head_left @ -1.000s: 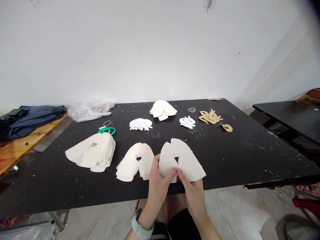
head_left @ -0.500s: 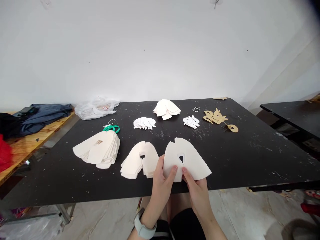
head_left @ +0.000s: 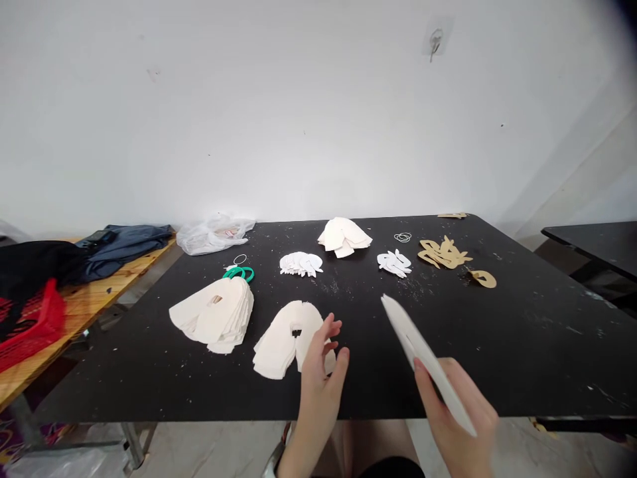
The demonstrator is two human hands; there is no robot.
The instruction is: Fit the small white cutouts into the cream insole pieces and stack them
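White cutout [head_left: 423, 358] now pinched edge-on by the right hand [head_left: 455, 415] alone, left hand [head_left: 321, 385] spread open beside a stack [head_left: 283, 338].

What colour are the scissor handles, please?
The scissor handles are green, shown best in the head view.

Bright, even light is casting faint shadows, while a dark blur [head_left: 623, 12] is shading the corner beyond the right hand [head_left: 456, 413].
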